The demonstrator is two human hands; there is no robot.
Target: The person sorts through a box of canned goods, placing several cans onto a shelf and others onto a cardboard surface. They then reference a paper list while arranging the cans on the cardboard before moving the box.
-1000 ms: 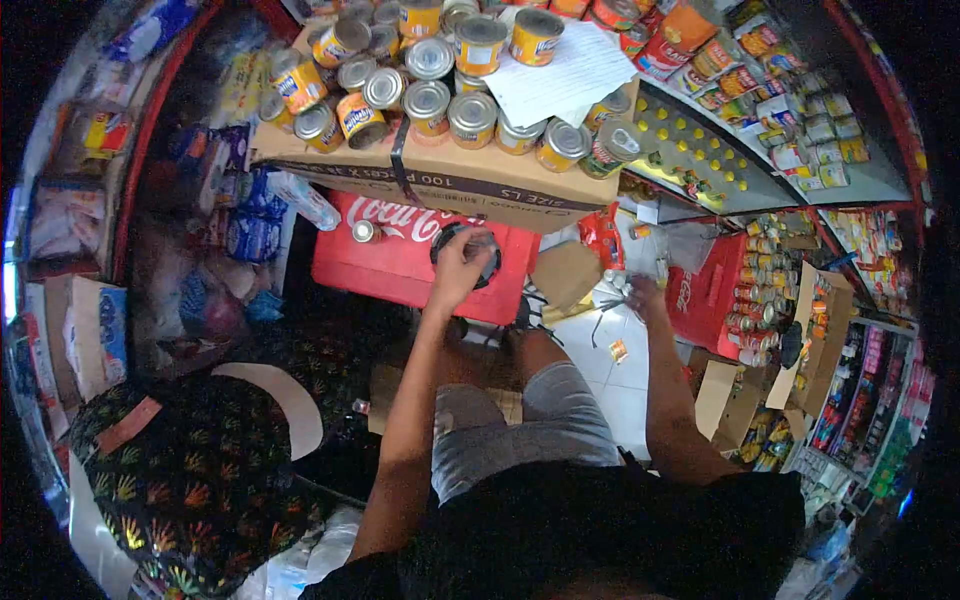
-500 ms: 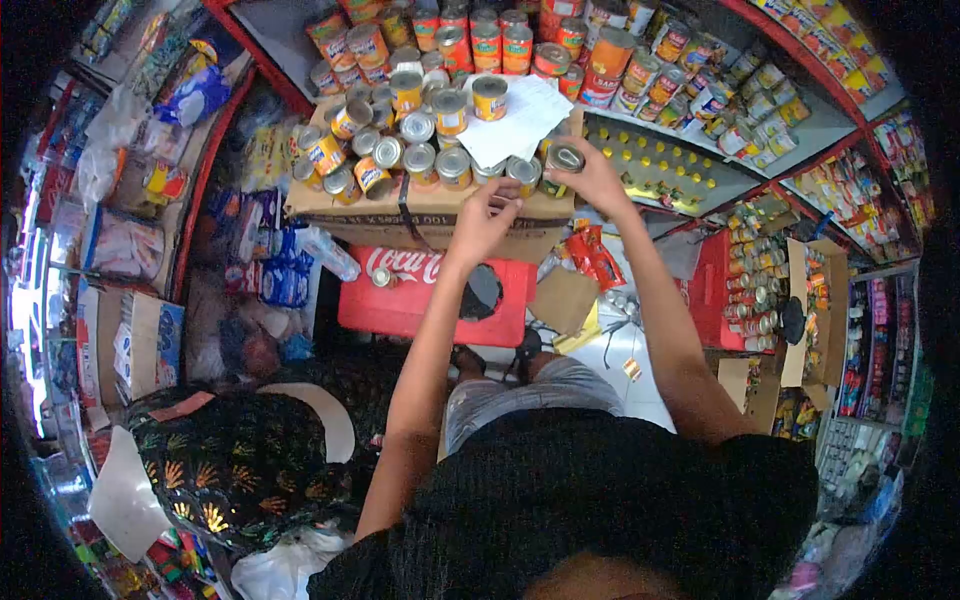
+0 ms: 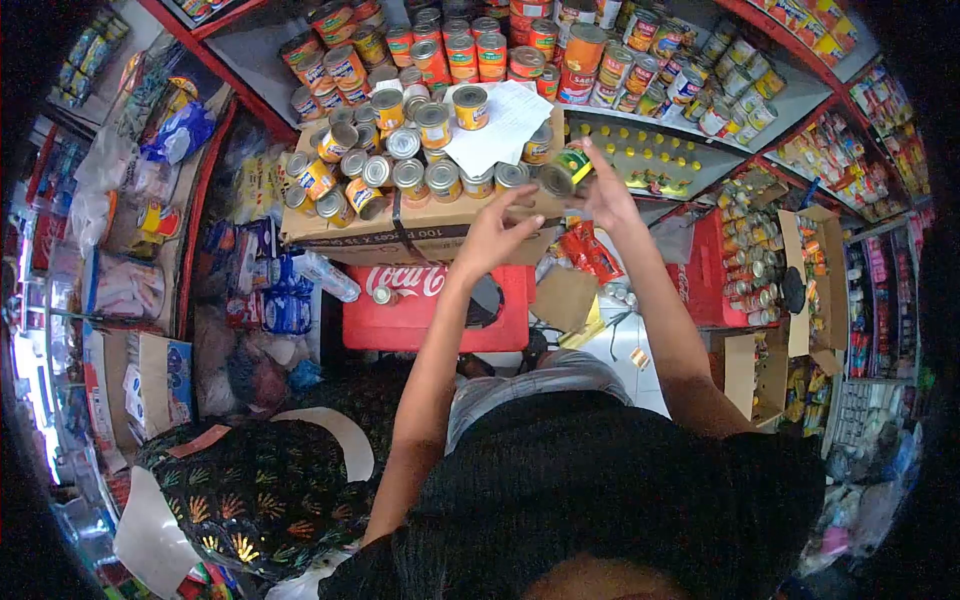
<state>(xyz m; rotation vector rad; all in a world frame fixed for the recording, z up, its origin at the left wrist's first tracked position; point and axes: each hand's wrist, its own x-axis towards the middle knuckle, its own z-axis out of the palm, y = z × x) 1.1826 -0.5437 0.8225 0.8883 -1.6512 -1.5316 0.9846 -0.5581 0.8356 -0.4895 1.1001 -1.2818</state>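
Observation:
My right hand [image 3: 608, 195] grips a can with a green and yellow label [image 3: 574, 164], tilted with its metal end toward me, at the right front corner of a cardboard box. My left hand [image 3: 497, 235] is beside it with fingers apart and nothing in them, just in front of the box's edge. Several short cans with yellow-orange labels [image 3: 409, 178] crowd the top of the cardboard box [image 3: 440, 220], some upright and some lying tilted. White paper sheets [image 3: 497, 130] lie among them, with one yellow can [image 3: 470, 107] standing on the paper.
Shelves of red and orange cans [image 3: 462, 60] rise behind the box, with yellow-capped bottles [image 3: 640, 160] to the right. Below is a red Coca-Cola case [image 3: 420, 330] with a small can [image 3: 384, 294] on it. An open carton [image 3: 825, 285] stands at right.
My right hand has lifted the can from the box's corner and tipped it, showing its green label. My left hand's fingers have spread. The whole view has shifted slightly.

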